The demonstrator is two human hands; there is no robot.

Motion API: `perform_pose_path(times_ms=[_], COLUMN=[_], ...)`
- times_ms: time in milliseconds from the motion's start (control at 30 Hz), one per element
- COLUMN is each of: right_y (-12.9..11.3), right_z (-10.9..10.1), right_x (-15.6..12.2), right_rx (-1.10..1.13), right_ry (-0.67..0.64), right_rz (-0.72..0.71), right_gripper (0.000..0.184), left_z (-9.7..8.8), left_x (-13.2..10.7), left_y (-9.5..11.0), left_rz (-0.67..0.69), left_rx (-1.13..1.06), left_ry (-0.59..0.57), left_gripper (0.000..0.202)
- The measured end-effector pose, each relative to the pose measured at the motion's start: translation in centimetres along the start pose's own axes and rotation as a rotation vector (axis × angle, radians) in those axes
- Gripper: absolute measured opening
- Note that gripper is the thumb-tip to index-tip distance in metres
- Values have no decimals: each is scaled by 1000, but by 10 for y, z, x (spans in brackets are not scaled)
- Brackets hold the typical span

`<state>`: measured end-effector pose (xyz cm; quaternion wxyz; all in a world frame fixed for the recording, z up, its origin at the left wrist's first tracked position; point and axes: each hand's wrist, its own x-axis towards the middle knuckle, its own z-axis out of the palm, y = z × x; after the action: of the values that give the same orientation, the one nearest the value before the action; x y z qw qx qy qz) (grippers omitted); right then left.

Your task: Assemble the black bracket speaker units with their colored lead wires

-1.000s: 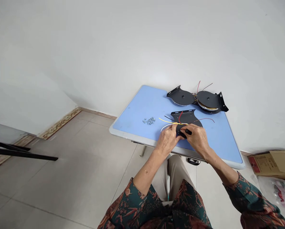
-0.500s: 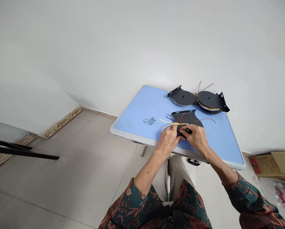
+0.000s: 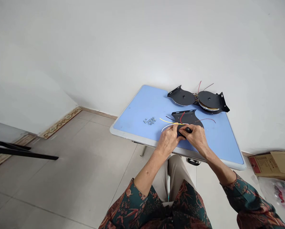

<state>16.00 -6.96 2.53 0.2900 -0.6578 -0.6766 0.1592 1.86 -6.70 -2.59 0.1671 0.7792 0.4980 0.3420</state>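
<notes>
A black metal plate (image 3: pixel 186 117) with a bent, slotted flange lies near the front of the blue table. My left hand (image 3: pixel 168 137) is closed on its near side, fingertips against the white and yellow wires (image 3: pixel 167 121). Closed beside it, my right hand (image 3: pixel 196 137) grips a screwdriver by its black rounded handle (image 3: pixel 188 130), whose end points up toward me. My fingers hide the tool's tip and the spot beneath it. A thick red wire (image 3: pixel 181 117) and a thin dark red wire (image 3: pixel 208 119) also come from the plate.
Loose small screws (image 3: pixel 150 121) lie in a pile left of my hands. Two similar black disc assemblies (image 3: pixel 183 96) with wires sit at the table's back right. A cardboard box (image 3: pixel 271 163) and a clear plastic bag (image 3: pixel 282 194) are on the floor at right.
The black handle in my right hand has shifted very slightly within the fingers. Both hands otherwise stay in place over the plate.
</notes>
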Motion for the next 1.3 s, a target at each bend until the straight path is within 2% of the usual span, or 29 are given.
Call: perform_pose_path(times_ms=[567, 1033, 1300], right_y=[0, -3, 4], right_z=[-8, -6, -2], right_x=[9, 8, 11], right_rx=[30, 14, 50], right_ry=[-110, -108, -109], right_rz=[76, 87, 94], right_gripper=[15, 15, 11], left_z=[-1, 0, 4], left_x=[0, 0, 0], left_y=[1, 0, -2], left_rz=[-1, 4, 23], left_rx=[27, 30, 52], left_ry=[4, 16, 20], left_gripper=[57, 54, 53])
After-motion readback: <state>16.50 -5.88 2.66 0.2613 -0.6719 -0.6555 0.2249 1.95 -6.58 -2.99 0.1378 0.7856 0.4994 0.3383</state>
